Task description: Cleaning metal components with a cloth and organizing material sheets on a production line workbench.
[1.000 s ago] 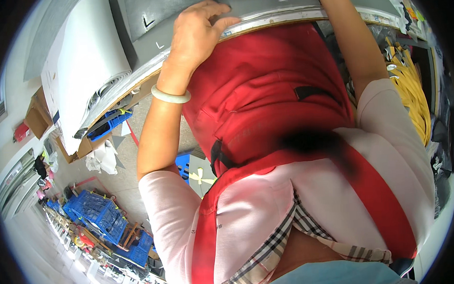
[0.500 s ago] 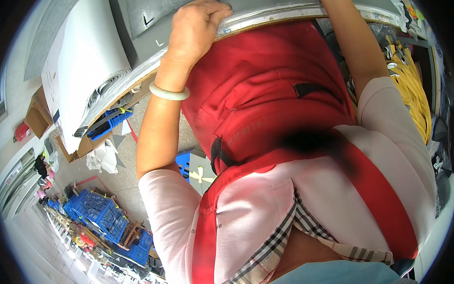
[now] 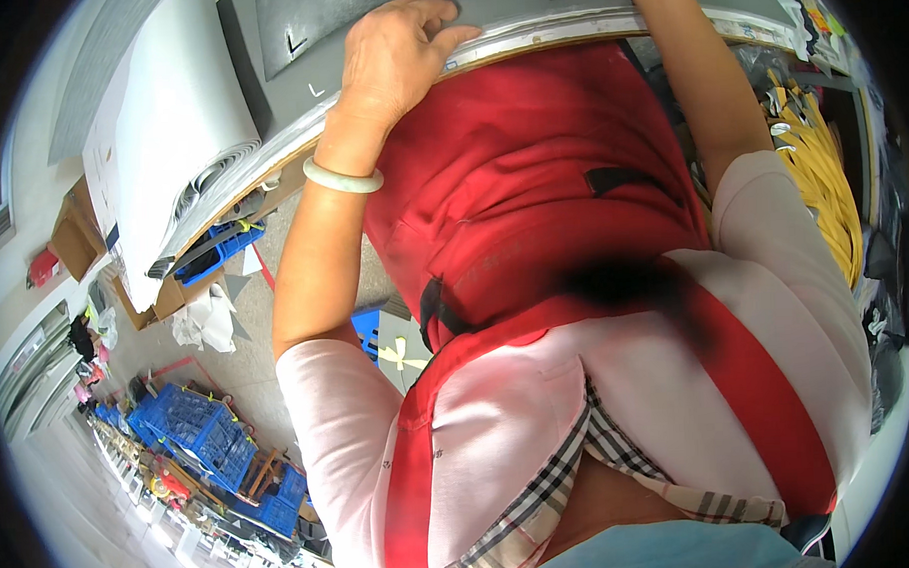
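My left hand (image 3: pixel 394 51), with a pale bangle (image 3: pixel 342 178) round its wrist, rests at the near edge of the work table. Its thumb is stretched out along the edge, apart from the loosely bent fingers, and I see nothing held between them. Beneath it lies a dark grey sheet (image 3: pixel 513 4) with small white corner marks. Just beyond the hand is a lighter grey piece (image 3: pixel 310 24) with a black corner mark. My right forearm (image 3: pixel 702 65) reaches over the table's edge to the right, and its hand is cut off by the top of the picture.
A thick roll of white sheet material (image 3: pixel 173 104) lies on the table's left end. Yellow strips (image 3: pixel 816 171) hang at the right. Blue crates (image 3: pixel 194 433) stand on the floor at the lower left, and cardboard boxes (image 3: pixel 77 227) at the far left. A red apron (image 3: pixel 530 161) covers my front.
My left thumb has spread away from the fingers, which were pinched together at the sheet's edge. The right arm has shifted very slightly to the left.
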The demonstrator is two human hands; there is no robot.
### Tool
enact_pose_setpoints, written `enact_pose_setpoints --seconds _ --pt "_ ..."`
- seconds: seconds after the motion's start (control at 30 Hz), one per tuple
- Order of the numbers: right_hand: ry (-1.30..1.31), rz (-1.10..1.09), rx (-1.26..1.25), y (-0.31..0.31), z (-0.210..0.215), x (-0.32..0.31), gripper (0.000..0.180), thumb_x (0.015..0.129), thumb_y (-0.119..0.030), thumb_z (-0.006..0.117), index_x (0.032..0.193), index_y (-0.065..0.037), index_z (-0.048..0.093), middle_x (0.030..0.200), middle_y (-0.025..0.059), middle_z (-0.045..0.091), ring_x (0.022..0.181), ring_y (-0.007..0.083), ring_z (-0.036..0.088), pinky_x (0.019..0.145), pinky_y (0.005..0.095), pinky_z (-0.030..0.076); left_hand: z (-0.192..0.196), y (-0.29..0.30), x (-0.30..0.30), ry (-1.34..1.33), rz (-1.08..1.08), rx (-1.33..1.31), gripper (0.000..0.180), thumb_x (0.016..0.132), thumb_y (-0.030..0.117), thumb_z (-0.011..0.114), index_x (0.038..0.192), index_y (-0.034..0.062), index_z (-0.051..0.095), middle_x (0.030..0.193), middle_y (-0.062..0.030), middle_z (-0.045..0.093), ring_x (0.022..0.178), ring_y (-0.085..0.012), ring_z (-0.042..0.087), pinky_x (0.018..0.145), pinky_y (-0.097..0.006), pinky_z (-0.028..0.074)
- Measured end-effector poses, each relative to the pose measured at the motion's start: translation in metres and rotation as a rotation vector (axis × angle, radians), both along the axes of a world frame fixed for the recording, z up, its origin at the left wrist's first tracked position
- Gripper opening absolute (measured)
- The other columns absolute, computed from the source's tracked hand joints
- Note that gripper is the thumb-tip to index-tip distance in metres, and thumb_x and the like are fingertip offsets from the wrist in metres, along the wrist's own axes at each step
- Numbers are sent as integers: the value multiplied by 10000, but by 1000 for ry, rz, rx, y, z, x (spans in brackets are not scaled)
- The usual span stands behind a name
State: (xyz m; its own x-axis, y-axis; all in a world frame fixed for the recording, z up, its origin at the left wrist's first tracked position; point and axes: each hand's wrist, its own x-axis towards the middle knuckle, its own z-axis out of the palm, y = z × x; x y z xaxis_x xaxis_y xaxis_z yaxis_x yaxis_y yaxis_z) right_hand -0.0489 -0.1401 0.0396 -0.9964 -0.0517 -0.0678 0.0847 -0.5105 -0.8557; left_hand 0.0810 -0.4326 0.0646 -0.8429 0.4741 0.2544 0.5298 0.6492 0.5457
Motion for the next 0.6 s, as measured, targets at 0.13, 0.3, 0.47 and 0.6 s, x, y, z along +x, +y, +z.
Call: enact_pose_setpoints --seconds 0.13,0.3,0.47,0.6 --pt "34 6 37 1 -3 -3 294 1007 -211 688 1264 -80 629 1121 34 702 988 145 689 886 286 566 1 2 1 -24 25 7 214 869 274 813 944 76 784 800 -92 709 685 -230 675 667 -340 533" --pt "-208 154 -346 8 -1 -7 294 1012 -203 681 1269 -72 625 1143 41 701 998 152 693 882 296 574 2 7 2 -104 63 25 175 895 241 780 958 79 767 802 -93 710 685 -247 671 667 -359 528" --pt "-491 241 -662 16 5 -8 290 1016 -196 675 1271 -68 624 1143 46 703 998 153 698 868 302 583 29 31 14 -259 124 -106 246 874 207 755 1040 27 739 922 -194 713 978 -381 694 878 -452 535" --pt "55 59 -2 1 -5 -5 258 1018 -194 672 1243 -73 635 1110 40 711 979 141 700 842 292 587 2 35 9 9 48 171 213 844 190 784 933 3 735 780 -219 684 791 -406 693 708 -433 529"
